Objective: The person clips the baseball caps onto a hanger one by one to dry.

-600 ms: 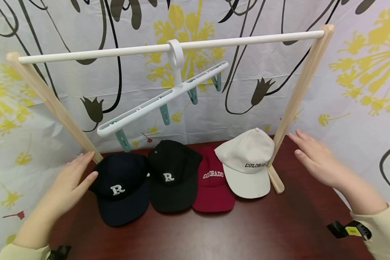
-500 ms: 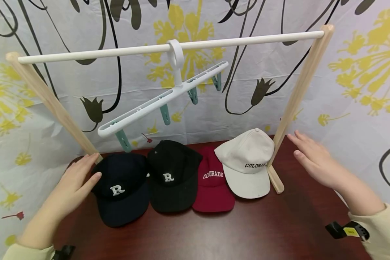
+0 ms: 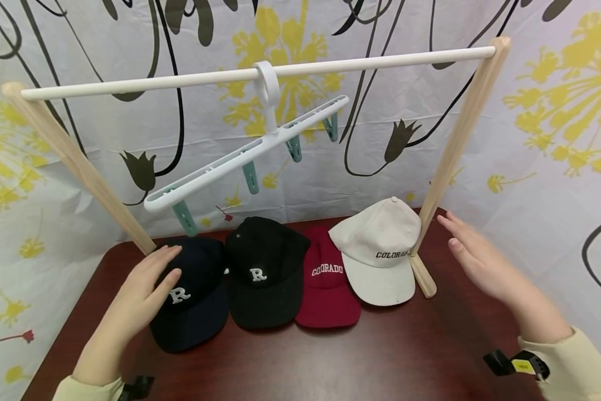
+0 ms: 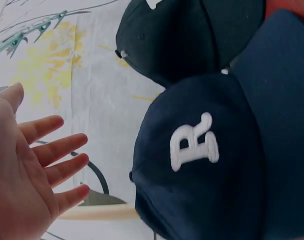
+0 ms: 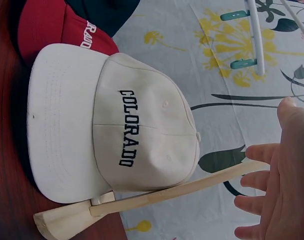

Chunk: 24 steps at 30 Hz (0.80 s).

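Observation:
Four caps lie in a row on the table: a navy cap (image 3: 195, 320) with a white R, a black cap (image 3: 267, 301), a dark red cap (image 3: 328, 303) and a cream cap (image 3: 380, 281) lettered COLORADO. The left hand (image 3: 135, 298), fingers extended, is over the left side of the navy cap in the head view; the left wrist view has a gap between hand (image 4: 31, 170) and cap. To the right of the cream cap, the right hand (image 3: 498, 273) is raised with relaxed fingers, holding nothing. Above the caps hangs a white hanger (image 3: 220, 170) with several green clips.
A white rod (image 3: 380, 62) on two wooden posts carries the hanger; the right post (image 3: 455, 150) has its foot beside the cream cap. Behind stands a patterned cloth (image 3: 310, 189). The dark red tabletop (image 3: 290, 367) extends in front of the caps.
The left hand has moved right, from beside the left post to over the navy cap. The right hand has shifted slightly left and down. The caps have not moved on the table.

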Each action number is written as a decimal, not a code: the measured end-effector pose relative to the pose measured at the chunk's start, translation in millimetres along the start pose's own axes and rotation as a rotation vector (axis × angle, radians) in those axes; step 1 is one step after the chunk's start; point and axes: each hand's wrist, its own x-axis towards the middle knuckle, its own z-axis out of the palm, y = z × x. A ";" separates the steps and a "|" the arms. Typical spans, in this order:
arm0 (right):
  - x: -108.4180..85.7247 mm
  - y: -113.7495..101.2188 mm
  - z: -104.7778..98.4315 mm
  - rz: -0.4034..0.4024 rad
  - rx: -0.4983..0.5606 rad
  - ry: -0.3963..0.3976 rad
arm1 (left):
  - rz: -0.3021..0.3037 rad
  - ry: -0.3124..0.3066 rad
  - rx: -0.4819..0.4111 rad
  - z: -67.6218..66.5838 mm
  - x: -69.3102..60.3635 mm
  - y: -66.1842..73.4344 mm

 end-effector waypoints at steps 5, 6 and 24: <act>-5.2 -0.5 5.6 0.012 0.026 0.008 | -0.022 -0.021 -0.016 11.7 1.7 6.2; -6.0 -0.6 6.7 0.018 0.030 0.009 | -0.025 -0.027 -0.018 14.2 2.1 7.6; -19.1 -8.0 25.5 0.154 0.032 0.019 | -0.005 0.007 -0.159 56.8 18.5 40.2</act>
